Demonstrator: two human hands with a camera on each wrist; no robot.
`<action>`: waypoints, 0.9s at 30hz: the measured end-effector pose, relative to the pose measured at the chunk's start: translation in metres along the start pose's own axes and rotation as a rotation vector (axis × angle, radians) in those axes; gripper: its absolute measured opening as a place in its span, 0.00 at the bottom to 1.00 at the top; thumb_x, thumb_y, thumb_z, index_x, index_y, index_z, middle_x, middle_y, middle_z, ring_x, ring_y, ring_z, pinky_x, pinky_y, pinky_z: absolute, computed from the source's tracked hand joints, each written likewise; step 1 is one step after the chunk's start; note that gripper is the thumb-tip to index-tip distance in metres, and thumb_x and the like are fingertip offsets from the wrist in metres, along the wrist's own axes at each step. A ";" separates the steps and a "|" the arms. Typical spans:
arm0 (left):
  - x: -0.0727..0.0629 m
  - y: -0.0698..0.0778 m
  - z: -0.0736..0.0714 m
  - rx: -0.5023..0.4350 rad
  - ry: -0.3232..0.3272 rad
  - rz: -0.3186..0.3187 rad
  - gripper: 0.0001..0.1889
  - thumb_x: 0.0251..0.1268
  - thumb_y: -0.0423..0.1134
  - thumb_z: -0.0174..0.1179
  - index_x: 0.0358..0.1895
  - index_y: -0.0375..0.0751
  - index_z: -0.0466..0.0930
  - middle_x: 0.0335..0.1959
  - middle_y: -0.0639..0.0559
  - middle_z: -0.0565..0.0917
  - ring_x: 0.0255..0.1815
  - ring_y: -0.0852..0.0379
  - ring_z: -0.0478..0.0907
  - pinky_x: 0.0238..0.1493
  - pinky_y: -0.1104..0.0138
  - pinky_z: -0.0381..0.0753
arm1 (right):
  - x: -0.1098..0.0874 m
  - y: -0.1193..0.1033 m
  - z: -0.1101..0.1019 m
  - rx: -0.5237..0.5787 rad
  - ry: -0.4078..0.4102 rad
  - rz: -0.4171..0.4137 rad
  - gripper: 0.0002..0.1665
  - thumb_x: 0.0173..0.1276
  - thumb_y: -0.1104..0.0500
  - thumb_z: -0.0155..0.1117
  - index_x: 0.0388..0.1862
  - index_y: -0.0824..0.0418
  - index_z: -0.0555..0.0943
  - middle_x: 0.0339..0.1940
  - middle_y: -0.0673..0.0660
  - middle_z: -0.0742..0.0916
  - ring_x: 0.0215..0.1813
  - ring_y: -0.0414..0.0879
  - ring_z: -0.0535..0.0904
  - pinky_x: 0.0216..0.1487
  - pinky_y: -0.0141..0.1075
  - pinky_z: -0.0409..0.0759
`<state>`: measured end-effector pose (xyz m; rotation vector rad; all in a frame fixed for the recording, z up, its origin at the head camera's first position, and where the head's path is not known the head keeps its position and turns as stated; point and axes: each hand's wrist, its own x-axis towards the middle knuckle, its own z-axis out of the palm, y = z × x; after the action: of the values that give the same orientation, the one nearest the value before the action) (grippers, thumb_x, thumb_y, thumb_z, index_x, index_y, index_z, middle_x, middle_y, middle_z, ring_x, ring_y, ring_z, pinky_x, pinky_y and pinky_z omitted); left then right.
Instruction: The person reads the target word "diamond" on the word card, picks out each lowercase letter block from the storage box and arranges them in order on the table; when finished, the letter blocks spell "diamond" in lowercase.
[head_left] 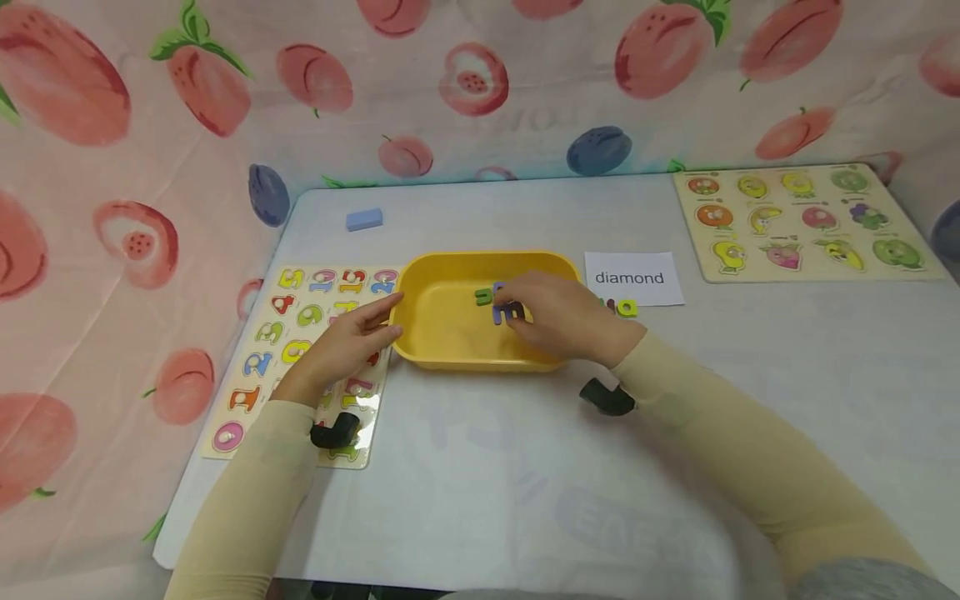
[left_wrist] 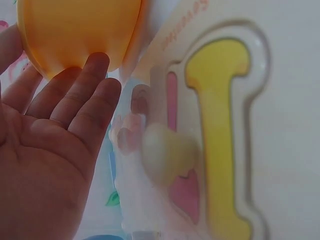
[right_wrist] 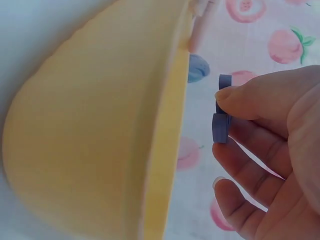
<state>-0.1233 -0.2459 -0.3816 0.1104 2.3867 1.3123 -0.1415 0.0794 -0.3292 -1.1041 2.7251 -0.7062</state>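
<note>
Above tray (head_left: 442,329), right hand (head_left: 558,315) pinching purplish letter (right_wrist: 220,129)

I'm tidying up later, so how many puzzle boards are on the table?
2: the number board at left, partly hidden by the left hand and sleeve, and the fruit board at far right. No third one shows.

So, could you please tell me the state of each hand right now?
Left hand: open, fingers against the yellow tray.
Right hand: closed, pinching a bluish-purple piece.
</note>
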 end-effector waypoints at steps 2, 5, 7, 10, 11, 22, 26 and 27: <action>0.000 0.001 0.000 0.001 -0.001 0.002 0.32 0.76 0.50 0.57 0.79 0.57 0.59 0.77 0.55 0.61 0.75 0.49 0.63 0.69 0.56 0.68 | -0.005 0.002 -0.003 0.000 0.017 0.010 0.10 0.69 0.62 0.66 0.47 0.61 0.85 0.46 0.55 0.86 0.51 0.51 0.80 0.57 0.43 0.79; 0.000 0.001 0.000 0.001 -0.004 0.006 0.32 0.76 0.50 0.57 0.79 0.57 0.59 0.78 0.55 0.61 0.75 0.49 0.62 0.70 0.56 0.67 | -0.012 0.010 -0.008 -0.003 0.038 0.033 0.12 0.68 0.62 0.66 0.49 0.63 0.85 0.46 0.56 0.86 0.49 0.51 0.80 0.55 0.44 0.79; -0.001 0.001 0.000 0.001 -0.008 0.009 0.32 0.76 0.50 0.57 0.79 0.57 0.59 0.78 0.55 0.61 0.75 0.48 0.62 0.70 0.55 0.67 | -0.016 0.015 -0.012 -0.007 0.044 0.057 0.13 0.68 0.62 0.65 0.50 0.63 0.85 0.44 0.56 0.86 0.47 0.52 0.78 0.54 0.45 0.79; -0.001 0.000 -0.001 0.011 -0.009 0.008 0.32 0.76 0.51 0.56 0.79 0.57 0.59 0.78 0.55 0.61 0.75 0.48 0.62 0.70 0.55 0.66 | -0.023 0.024 -0.018 -0.009 0.060 0.095 0.13 0.68 0.63 0.66 0.50 0.63 0.84 0.43 0.55 0.86 0.47 0.52 0.77 0.54 0.46 0.79; -0.002 0.000 -0.001 0.014 -0.009 0.008 0.32 0.76 0.51 0.56 0.79 0.57 0.59 0.78 0.55 0.61 0.75 0.48 0.62 0.70 0.55 0.66 | -0.025 0.026 -0.020 -0.008 0.067 0.105 0.13 0.68 0.63 0.66 0.50 0.63 0.84 0.43 0.55 0.86 0.47 0.52 0.78 0.54 0.47 0.79; -0.001 -0.001 0.001 0.020 0.004 -0.002 0.32 0.76 0.50 0.57 0.79 0.59 0.59 0.77 0.57 0.62 0.74 0.50 0.64 0.69 0.56 0.69 | -0.055 0.060 -0.034 -0.006 0.108 0.265 0.17 0.69 0.62 0.66 0.55 0.65 0.83 0.48 0.60 0.86 0.53 0.57 0.79 0.61 0.56 0.75; -0.001 0.000 0.000 0.018 0.001 0.001 0.32 0.75 0.51 0.57 0.79 0.60 0.59 0.77 0.57 0.61 0.74 0.49 0.63 0.69 0.56 0.69 | -0.065 0.073 -0.039 -0.020 0.117 0.312 0.18 0.69 0.62 0.65 0.57 0.65 0.82 0.50 0.63 0.86 0.55 0.60 0.78 0.62 0.58 0.73; -0.001 0.000 0.000 0.017 -0.001 0.001 0.32 0.75 0.51 0.57 0.79 0.60 0.59 0.77 0.57 0.61 0.74 0.49 0.63 0.69 0.56 0.69 | -0.067 0.076 -0.040 -0.025 0.119 0.326 0.19 0.69 0.62 0.65 0.57 0.66 0.82 0.51 0.64 0.85 0.56 0.61 0.77 0.62 0.59 0.73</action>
<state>-0.1228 -0.2461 -0.3816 0.1170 2.3970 1.2922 -0.1514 0.1877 -0.3327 -0.6132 2.9192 -0.7076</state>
